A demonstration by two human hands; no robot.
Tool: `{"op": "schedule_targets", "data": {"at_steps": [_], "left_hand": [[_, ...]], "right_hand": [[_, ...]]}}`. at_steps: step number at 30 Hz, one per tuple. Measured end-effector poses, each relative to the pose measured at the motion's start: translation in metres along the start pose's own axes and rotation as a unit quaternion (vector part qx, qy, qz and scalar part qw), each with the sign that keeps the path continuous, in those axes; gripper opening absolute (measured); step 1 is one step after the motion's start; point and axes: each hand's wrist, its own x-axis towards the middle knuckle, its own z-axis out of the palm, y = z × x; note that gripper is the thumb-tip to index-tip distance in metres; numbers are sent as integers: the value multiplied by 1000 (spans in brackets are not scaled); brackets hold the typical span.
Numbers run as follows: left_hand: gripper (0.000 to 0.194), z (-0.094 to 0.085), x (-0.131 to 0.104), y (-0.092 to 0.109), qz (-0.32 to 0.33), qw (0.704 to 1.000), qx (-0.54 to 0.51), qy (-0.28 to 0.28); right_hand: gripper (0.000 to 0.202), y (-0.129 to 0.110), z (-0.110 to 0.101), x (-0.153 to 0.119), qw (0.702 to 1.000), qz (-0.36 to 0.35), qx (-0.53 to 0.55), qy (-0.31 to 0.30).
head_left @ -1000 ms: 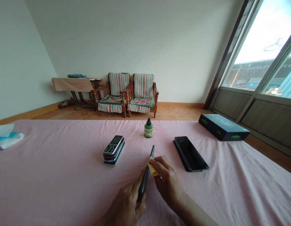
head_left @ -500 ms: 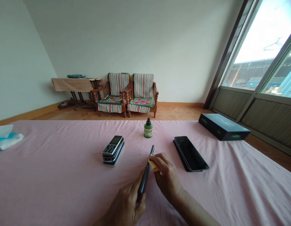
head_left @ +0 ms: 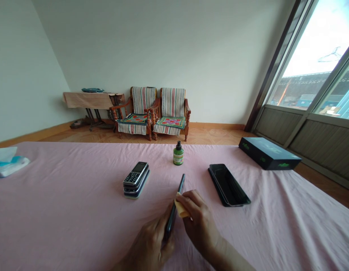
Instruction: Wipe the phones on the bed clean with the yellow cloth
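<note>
My left hand (head_left: 153,237) is closed round the lower part of a thin dark phone (head_left: 171,221), which is held on edge so that mostly its narrow side shows. Pinched in my right hand (head_left: 201,222) is a folded yellow cloth (head_left: 181,209), pressed against the phone's edge about midway along. Beyond the phone's far end stands a green spray bottle (head_left: 178,155) with a black top. A stack of phones (head_left: 136,180), a keypad phone uppermost, lies to the left. To the right, a large black phone (head_left: 229,184) rests on another flat dark device.
A pink cloth (head_left: 64,210) covers the table. At the far right corner lies a black box (head_left: 269,152) with green lettering. A pack of tissues (head_left: 10,165) sits at the left edge. Two wooden armchairs (head_left: 170,109) stand by the far wall.
My right hand has slid the yellow cloth down along the phone's edge, nearer to my left hand. My left hand keeps its hold on the phone.
</note>
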Motion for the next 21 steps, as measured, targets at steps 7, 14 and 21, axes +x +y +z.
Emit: {"op": "schedule_targets", "data": {"at_steps": [7,14,21], "left_hand": [[20,-4,3,5,-25,996,-84,-28],[14,-3,1,3,-18,998,-64,-8],[48,-14,4,-4,2,998,38,45]], "right_hand": [[33,-31,5,-14,996,-90,16,19],[35,-32,5,-14,988,-154,15,-4],[41,16,0,-1,999,17,-21,42]]}}
